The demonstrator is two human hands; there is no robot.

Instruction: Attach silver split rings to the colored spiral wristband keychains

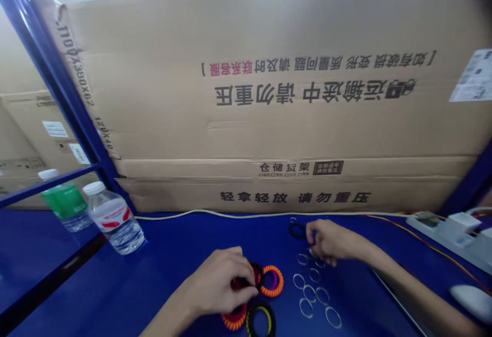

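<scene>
My left hand (219,285) rests on a cluster of coiled hair ties (272,281) on the blue table, its fingers curled over the dark and orange ones. An orange-and-purple tie lies just right of it, with a red-orange one and a black-and-yellow one (261,321) below. My right hand (332,242) is closed in a pinch at the far side of several metal key rings (313,291). It touches a black ring (296,231) lying beside a small metal ring.
A large cardboard box (277,96) with printed characters stands across the back of the blue table (172,265). Two water bottles (113,216) stand at the left by a blue shelf post. A white power strip (449,229) with wires and a white mouse (471,301) lie at the right.
</scene>
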